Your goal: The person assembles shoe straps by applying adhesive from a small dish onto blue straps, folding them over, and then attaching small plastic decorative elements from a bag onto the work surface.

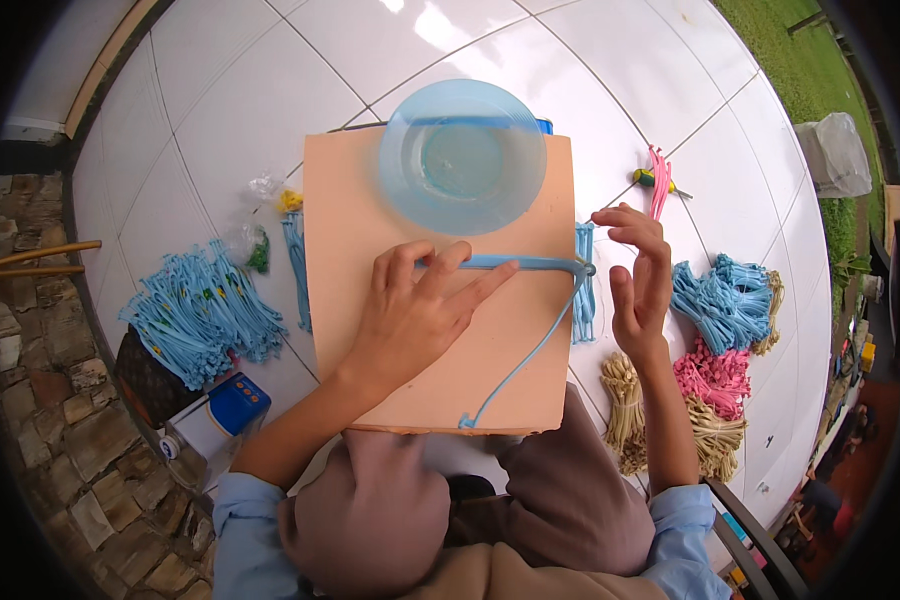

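Across a peach-coloured board [395, 390] on my lap lies a flat light-blue strap [530, 263]. At its right end is a small dark knob, and a thin blue cord [518, 362] curves from there to a little tab near the board's front edge. My left hand [415, 305] rests on the strap with its fingers spread, the index pointing along it; the fingers cover the strap's left end. Just off the board's right edge, my right hand [642, 280] is raised beside the knob, fingers apart and holding nothing. A translucent blue plastic bowl [410, 190] stands at the board's far side.
On the white tiled floor lie bundles of blue straps [205, 315] at left, and blue [725, 300], pink [713, 378] and beige bundles [625, 405] at right. A screwdriver [646, 177] lies beyond my right hand. A blue-and-white box [232, 408] stands by my left forearm.
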Tool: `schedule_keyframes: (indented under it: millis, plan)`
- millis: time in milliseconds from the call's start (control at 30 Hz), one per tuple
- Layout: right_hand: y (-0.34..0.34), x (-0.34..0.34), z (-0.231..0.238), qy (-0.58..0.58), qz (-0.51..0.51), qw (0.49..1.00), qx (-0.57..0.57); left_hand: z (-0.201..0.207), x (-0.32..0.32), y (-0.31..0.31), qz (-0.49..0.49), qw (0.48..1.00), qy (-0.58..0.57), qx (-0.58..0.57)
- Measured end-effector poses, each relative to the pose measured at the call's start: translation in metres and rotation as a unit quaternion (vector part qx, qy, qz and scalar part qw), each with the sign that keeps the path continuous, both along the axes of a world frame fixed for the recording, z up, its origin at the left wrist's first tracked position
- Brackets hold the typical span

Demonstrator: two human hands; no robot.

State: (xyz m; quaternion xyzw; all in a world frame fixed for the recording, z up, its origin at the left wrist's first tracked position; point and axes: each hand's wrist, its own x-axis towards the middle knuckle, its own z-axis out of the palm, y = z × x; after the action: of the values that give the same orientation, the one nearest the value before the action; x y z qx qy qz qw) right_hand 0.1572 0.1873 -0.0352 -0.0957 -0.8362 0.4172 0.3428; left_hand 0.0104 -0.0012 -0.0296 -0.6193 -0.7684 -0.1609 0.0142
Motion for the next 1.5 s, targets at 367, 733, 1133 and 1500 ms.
schedule_keyframes:
  millis: [367, 733, 1133, 1500]
  plan:
    - [-0.010, -0.090, 0.031, -0.161, 0.041, 0.947, 0.274, 0.000, 0.001, -0.003, 0.012, 0.999, 0.030, 0.018]
    - [-0.010, -0.099, 0.026, -0.147, 0.035, 0.913, 0.379, 0.002, 0.001, -0.001, 0.013, 0.999, 0.042, 0.015]
    - [-0.012, -0.101, 0.025, -0.159, 0.030, 0.929, 0.334, -0.001, 0.000, -0.002, 0.010, 0.998, 0.059, 0.017]
    - [-0.010, -0.103, 0.027, -0.148, 0.050, 0.935, 0.317, -0.001, 0.000, -0.002, 0.019, 0.999, 0.031, 0.011]
